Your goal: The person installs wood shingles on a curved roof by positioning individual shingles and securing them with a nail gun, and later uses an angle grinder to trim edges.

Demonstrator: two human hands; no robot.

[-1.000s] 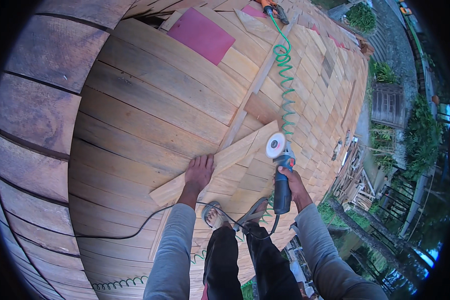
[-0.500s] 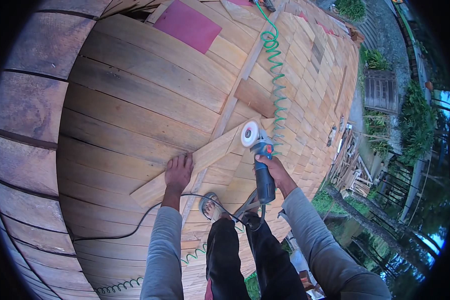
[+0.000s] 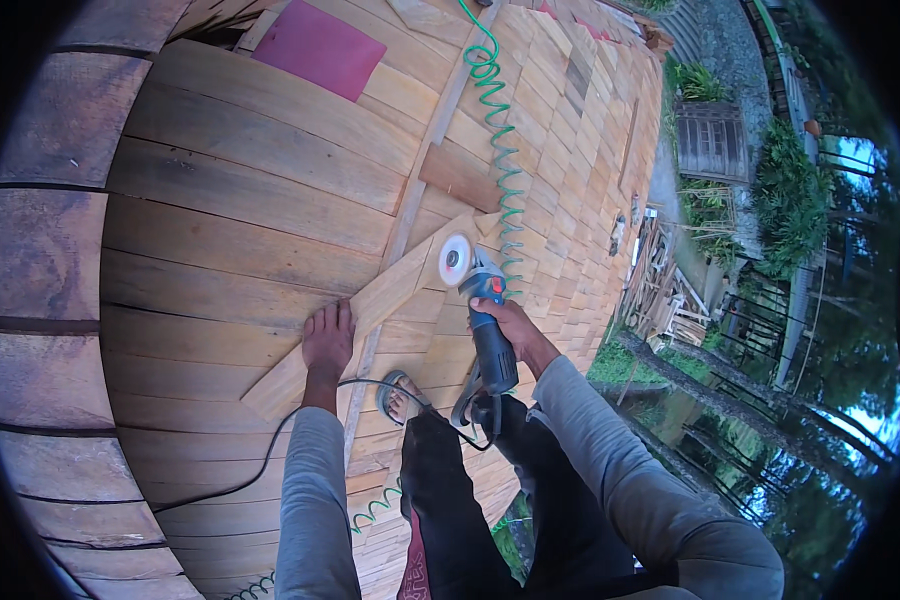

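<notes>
My left hand (image 3: pixel 328 338) lies on a long pale wooden board (image 3: pixel 390 290), fingers stretched across it near its lower part. The board runs slantwise over the planking. In my right hand (image 3: pixel 513 325) is a blue and black angle grinder (image 3: pixel 494 350), with my fingers wrapped round its body. Its white round disc (image 3: pixel 454 260) is at the board's right edge near the upper end; I cannot tell whether it touches the wood. A black cord (image 3: pixel 260 465) runs from the grinder past my feet to the lower left.
A green coiled hose (image 3: pixel 508 170) crosses the shingled surface (image 3: pixel 580 150) on the right. A reddish-brown board (image 3: pixel 460 175) and a pink sheet (image 3: pixel 320 48) lie farther up. My sandalled foot (image 3: pixel 400 398) stands on the wood. Stacked timber (image 3: pixel 660 285) and plants show beyond the right edge.
The whole view has shifted, so the surface appears farther left. My left hand remains on the board, and the grinder stays in my right hand beside the board's upper end.
</notes>
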